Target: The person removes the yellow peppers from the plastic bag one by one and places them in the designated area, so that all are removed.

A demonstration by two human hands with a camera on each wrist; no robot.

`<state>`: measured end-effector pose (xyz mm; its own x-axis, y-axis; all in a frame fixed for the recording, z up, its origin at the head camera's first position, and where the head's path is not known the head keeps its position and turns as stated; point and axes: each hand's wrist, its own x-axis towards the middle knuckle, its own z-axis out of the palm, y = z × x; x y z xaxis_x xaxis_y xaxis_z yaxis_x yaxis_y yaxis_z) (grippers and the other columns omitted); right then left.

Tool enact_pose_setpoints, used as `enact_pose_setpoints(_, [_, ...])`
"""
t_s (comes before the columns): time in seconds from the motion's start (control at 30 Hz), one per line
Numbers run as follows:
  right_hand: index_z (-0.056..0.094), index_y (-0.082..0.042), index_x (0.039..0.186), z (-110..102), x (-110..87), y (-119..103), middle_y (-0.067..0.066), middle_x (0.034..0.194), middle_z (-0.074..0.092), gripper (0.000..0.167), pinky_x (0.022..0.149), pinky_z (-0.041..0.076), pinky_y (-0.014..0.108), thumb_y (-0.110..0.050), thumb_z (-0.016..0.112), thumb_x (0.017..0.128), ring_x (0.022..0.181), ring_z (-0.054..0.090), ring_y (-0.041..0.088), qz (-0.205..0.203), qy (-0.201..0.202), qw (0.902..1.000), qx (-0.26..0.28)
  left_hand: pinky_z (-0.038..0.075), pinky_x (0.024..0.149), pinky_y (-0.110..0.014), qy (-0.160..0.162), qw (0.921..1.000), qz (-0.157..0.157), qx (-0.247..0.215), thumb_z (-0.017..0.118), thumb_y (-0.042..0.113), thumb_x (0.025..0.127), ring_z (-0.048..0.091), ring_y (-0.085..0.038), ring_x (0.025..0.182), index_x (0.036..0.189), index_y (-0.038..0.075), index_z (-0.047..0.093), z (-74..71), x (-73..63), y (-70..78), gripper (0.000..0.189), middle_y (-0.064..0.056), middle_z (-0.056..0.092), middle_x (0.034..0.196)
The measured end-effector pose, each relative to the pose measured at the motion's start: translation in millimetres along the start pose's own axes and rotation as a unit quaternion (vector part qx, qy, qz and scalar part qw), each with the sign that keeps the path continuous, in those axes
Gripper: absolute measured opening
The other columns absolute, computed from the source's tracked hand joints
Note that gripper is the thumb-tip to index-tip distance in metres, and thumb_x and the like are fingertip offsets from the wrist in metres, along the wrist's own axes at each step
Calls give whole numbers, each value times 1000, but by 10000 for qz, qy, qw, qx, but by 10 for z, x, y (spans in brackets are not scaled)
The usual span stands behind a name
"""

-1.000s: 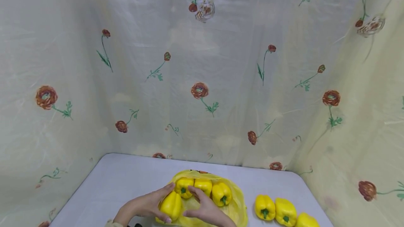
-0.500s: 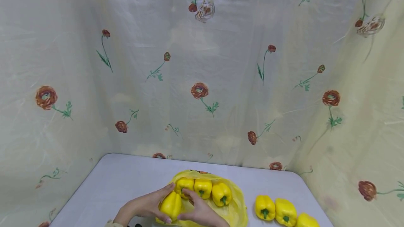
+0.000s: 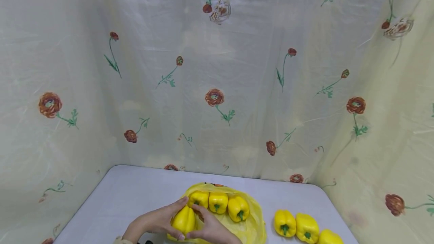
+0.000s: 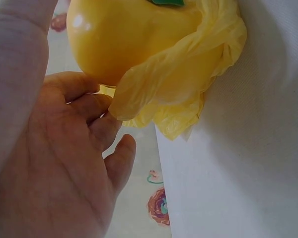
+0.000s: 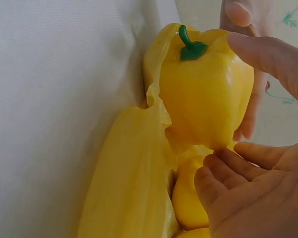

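the left hand [image 3: 159,217] and the right hand [image 3: 211,229] grip one yellow bell pepper [image 3: 183,220] between them, the fingers and thumb of each curved round its sides. it sits inside an open yellow plastic bag [image 3: 256,223], at the bag's left end, its green stem [image 5: 192,50] showing. three bell peppers [image 3: 218,202] line the bag's far side; three more peppers [image 3: 306,228] lie right of it on the white worktop [image 3: 135,187].

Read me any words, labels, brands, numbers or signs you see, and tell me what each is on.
No text can be read.
Yellow plastic bag: a dark and orange print near its far edge, too small to tell whether it is lettering.
Yellow peppers, flowered sheet: none seen.
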<state>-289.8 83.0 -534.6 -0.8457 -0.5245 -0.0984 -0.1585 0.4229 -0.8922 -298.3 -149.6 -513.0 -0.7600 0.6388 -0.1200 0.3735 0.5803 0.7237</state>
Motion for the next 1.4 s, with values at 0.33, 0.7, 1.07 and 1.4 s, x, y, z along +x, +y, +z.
enact_pose_setpoints(0.33, [37, -14, 147, 42, 65, 26, 10, 150, 39, 84, 108, 35, 59, -29, 81, 77, 136, 40, 34, -6, 5, 9999, -111, 30, 113, -56, -2, 10000, -74, 49, 74, 51, 78, 23, -36, 146, 155, 9, 14, 3, 22, -29, 106, -14, 16, 162])
enact_pose_setpoints(0.7, [33, -8, 149, 126, 129, 53, 11, 149, 41, 92, 110, 38, 51, -28, 84, 74, 132, 45, 25, -141, 39, 9999, 22, 29, 113, -57, -18, 10000, -51, -41, 74, 51, 80, 21, -36, 146, 155, 9, 14, 15, 18, -40, 105, -13, 14, 162])
enact_pose_setpoints(1.07, [30, -5, 149, 178, 134, 78, 13, 149, 40, 92, 105, 43, 48, -24, 83, 76, 129, 47, 25, -186, 113, 9997, 140, 29, 113, -57, -29, 10000, -19, -40, 73, 51, 79, 21, -38, 146, 155, 7, 14, 24, 24, -37, 106, -14, 14, 162])
enact_pose_setpoints(1.4, [32, -6, 148, 153, 181, 130, 12, 148, 42, 90, 104, 44, 50, -23, 82, 76, 129, 48, 27, 77, 214, 9992, 315, 29, 113, -57, 5, 9999, 1, -133, 75, 49, 79, 20, -39, 146, 155, 6, 14, 16, 16, -45, 106, -17, 14, 161])
